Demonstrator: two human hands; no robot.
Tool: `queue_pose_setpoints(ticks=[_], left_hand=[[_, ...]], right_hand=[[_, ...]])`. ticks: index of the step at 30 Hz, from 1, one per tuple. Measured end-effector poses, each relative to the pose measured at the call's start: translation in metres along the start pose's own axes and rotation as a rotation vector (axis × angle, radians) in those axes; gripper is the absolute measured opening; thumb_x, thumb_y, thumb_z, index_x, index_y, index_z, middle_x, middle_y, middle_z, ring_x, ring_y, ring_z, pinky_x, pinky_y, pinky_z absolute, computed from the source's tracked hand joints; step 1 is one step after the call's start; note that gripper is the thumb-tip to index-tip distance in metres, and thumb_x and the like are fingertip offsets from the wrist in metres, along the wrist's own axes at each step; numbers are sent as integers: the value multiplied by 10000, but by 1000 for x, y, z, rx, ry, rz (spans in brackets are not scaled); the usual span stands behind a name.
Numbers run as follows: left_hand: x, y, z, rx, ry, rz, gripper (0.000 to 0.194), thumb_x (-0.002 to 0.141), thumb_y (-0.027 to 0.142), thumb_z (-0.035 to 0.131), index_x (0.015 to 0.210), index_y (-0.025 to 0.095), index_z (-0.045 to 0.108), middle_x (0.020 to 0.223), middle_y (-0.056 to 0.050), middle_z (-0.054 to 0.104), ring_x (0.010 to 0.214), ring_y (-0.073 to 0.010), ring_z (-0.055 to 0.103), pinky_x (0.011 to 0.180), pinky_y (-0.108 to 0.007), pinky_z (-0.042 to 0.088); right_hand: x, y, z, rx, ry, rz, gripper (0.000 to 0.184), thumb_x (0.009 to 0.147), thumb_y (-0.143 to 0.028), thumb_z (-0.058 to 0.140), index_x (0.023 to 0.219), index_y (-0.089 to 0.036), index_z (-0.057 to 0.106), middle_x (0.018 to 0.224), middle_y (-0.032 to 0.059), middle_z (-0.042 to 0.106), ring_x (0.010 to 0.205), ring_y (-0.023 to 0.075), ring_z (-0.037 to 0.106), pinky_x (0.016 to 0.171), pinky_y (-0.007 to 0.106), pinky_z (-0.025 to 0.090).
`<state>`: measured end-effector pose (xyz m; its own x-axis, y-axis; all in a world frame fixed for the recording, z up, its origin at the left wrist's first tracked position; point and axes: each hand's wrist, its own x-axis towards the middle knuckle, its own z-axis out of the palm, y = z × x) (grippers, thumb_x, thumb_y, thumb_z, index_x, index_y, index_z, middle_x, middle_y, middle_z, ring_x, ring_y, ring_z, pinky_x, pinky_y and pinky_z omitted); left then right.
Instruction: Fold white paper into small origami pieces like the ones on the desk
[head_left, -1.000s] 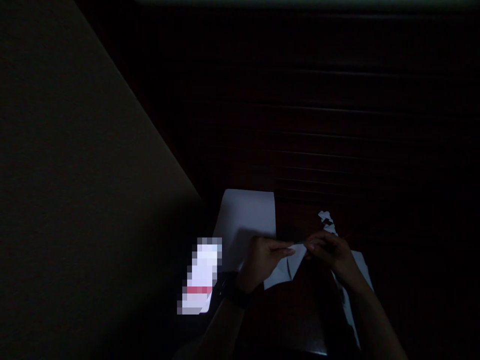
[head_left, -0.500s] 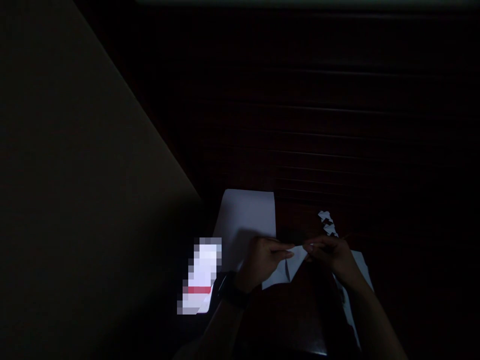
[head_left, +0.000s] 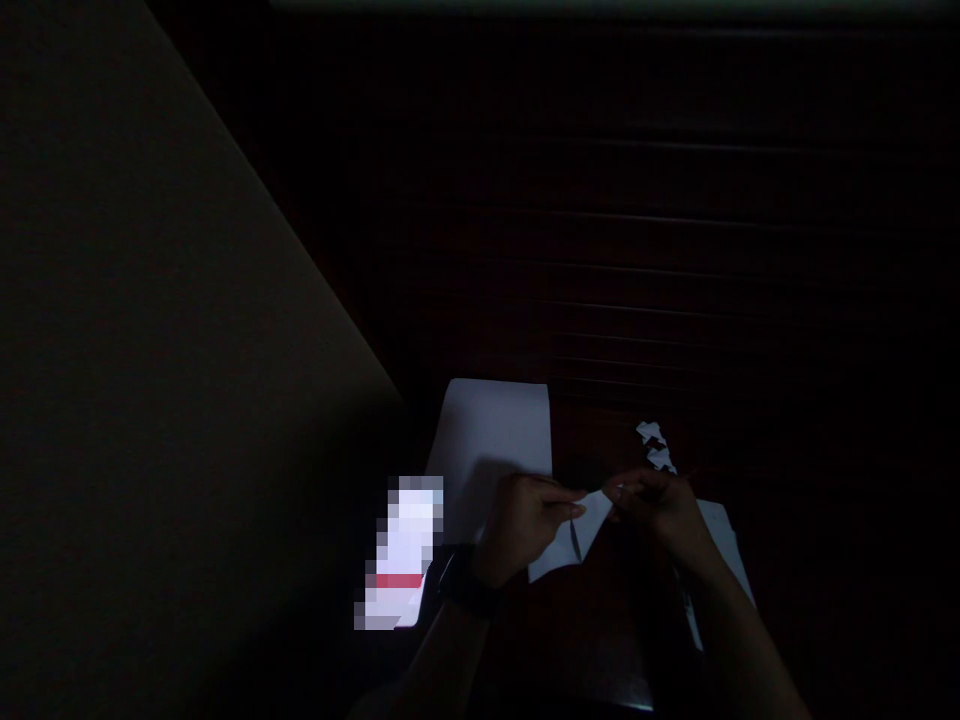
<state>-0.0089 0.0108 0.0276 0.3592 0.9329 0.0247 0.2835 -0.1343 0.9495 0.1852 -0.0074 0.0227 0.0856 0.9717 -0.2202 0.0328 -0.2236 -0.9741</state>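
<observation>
The scene is very dim. My left hand (head_left: pixel 525 525) and my right hand (head_left: pixel 660 510) both pinch a small folded piece of white paper (head_left: pixel 577 535) just above a dark wooden table (head_left: pixel 600 640). Fingertips of both hands meet at the paper's top edge, which has a dark crease down its middle. A dark watch sits on my left wrist (head_left: pixel 465 580). A larger white sheet (head_left: pixel 499 435) lies flat behind my left hand.
Small folded white paper pieces (head_left: pixel 654 445) lie beyond my right hand. Another white sheet (head_left: pixel 720 540) shows under my right forearm. A lit, blurred screen (head_left: pixel 401 555) glows at the left. A beige wall (head_left: pixel 150 400) fills the left side; dark wooden slats (head_left: pixel 675 250) rise behind.
My hands have drawn slightly closer over the folded paper, and my right hand has shifted a little. The paper stays pinched between both hands.
</observation>
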Motion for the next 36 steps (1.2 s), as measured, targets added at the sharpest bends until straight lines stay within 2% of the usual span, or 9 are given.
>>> queue_pose_setpoints(ticks=[5,11,16,28,36], left_hand=[[1,0,1,42,35,11,177,768,308,608,907,277,712,867,-12,708,744,-161,633,645,-242,467],[1,-1,5,61,86,21,167,777,288,601,902,286,712,844,-5,709,721,-153,636,638,-242,478],[0,3,4,87,104,41,165,777,272,602,899,277,713,866,-12,713,756,-159,645,671,-247,490],[-1,4,2,95,74,35,181,804,303,566,906,265,710,820,-15,718,695,-153,645,590,-233,474],[-1,-3,4,115,52,-4,203,800,355,567,938,278,695,925,-11,712,766,-173,664,652,-257,501]], right_hand=[[2,6,7,206,47,72,225,665,-306,737,821,-155,675,626,35,660,529,144,583,502,248,453],[4,10,10,332,79,115,208,631,-273,765,779,-145,695,665,46,673,556,143,592,538,256,471],[6,15,9,342,115,134,208,609,-248,780,775,-153,698,676,44,683,593,161,611,576,275,487],[8,18,7,360,94,142,209,583,-241,794,735,-136,696,645,48,672,579,160,613,579,282,501],[4,5,7,286,96,147,205,574,-251,796,705,-133,692,597,47,665,533,152,594,514,256,469]])
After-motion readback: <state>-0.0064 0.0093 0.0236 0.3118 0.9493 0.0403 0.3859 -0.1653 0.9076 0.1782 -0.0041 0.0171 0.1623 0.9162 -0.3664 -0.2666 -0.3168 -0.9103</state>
